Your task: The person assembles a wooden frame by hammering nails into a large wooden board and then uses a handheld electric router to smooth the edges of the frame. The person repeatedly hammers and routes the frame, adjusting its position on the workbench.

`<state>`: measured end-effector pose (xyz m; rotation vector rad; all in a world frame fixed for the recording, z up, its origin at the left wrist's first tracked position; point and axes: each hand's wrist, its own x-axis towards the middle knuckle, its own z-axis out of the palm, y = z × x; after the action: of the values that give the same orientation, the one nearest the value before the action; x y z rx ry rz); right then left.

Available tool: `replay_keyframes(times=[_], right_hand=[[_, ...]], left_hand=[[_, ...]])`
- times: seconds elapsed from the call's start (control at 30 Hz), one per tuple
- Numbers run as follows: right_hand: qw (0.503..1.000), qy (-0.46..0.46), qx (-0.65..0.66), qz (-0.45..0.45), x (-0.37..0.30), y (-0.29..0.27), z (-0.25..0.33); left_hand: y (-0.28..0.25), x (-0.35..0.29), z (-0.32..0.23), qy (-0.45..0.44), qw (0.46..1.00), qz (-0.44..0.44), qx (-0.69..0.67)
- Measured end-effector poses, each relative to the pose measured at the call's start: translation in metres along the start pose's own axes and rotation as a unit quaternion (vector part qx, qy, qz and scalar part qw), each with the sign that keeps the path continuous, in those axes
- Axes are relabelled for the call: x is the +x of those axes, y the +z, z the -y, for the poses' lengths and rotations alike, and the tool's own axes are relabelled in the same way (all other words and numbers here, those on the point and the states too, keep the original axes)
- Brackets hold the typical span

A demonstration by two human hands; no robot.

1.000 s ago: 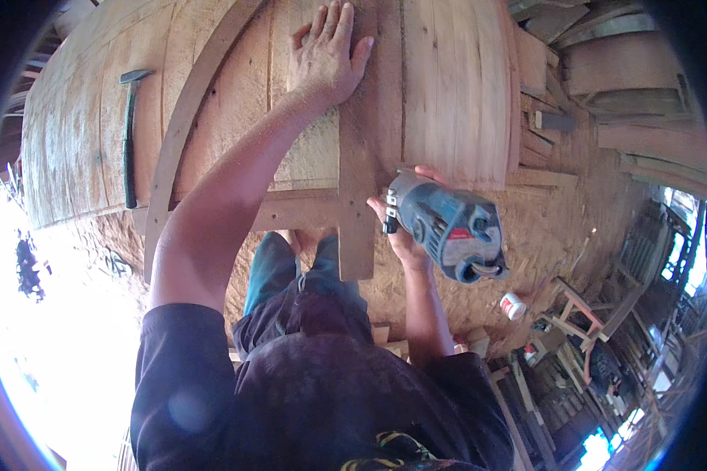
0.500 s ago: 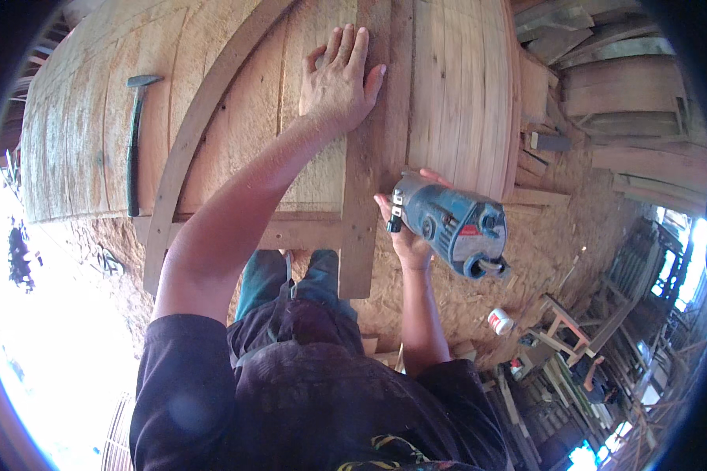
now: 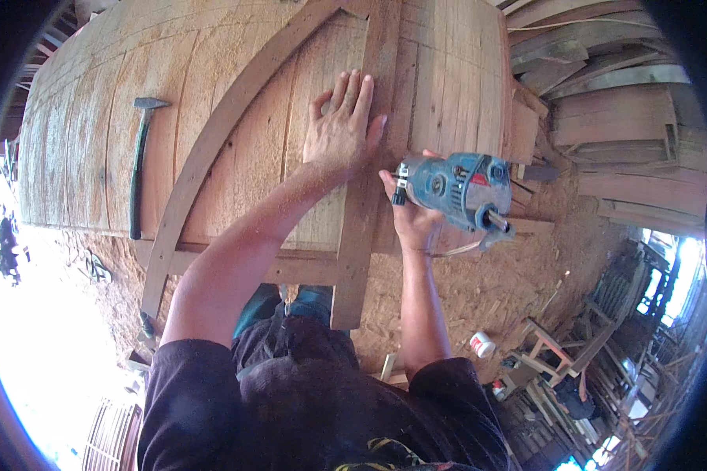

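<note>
My left hand (image 3: pixel 342 133) lies palm down on the wooden planking, its fingers stretched out and its thumb side reaching onto a straight wooden bar (image 3: pixel 359 228). In my right hand (image 3: pixel 415 225) is a blue trim router (image 3: pixel 457 188), held around its lower body just right of the bar. The router leans over to the right, and its cutting end is hidden. Left of my left hand, a curved wooden rib (image 3: pixel 212 149) crosses the planks. A hammer (image 3: pixel 140 169) with a dark handle rests on the planks farther left.
Sawdust dots the large planked wooden surface (image 3: pixel 78 157). To the right, stacked boards (image 3: pixel 613 125) line the side. A white tub (image 3: pixel 481 344) stands on the shaving-strewn ground near a small wooden frame (image 3: pixel 554 349); piled timber lies at the lower right.
My right hand has carried the router away from my body, closer to the planked surface. My left hand has slid a little toward me. The whole view has also shifted slightly.
</note>
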<state>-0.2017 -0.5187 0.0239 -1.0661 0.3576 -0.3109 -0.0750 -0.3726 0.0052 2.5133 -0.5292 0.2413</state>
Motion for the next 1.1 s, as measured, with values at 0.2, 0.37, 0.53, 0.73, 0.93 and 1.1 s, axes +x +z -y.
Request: replay_keyframes(times=[0.2,0.37,0.53,0.73,0.93,1.1], right_hand=[[0.915,-0.251,-0.315,0.018,0.054,0.032,-0.006],[0.923,-0.255,-0.286,0.022,0.096,0.040,-0.009],[0.906,-0.281,-0.313,0.039,0.146,0.042,-0.010],[0.902,-0.275,-0.330,0.040,0.189,0.053,-0.008],[0.890,-0.301,-0.339,0.052,0.228,0.067,-0.004],[0.896,-0.291,-0.330,0.059,0.233,0.082,-0.003]], left_hand=[[-0.008,0.000,-0.004,-0.012,1.000,0.023,-0.010],[-0.014,0.002,-0.004,-0.025,0.999,0.044,-0.014],[-0.010,0.001,-0.005,-0.032,0.997,0.035,-0.055],[-0.015,-0.001,-0.005,-0.046,0.994,0.030,-0.099],[-0.014,-0.001,-0.005,-0.053,0.989,0.040,-0.132],[-0.016,0.001,-0.003,-0.062,0.987,0.036,-0.143]])
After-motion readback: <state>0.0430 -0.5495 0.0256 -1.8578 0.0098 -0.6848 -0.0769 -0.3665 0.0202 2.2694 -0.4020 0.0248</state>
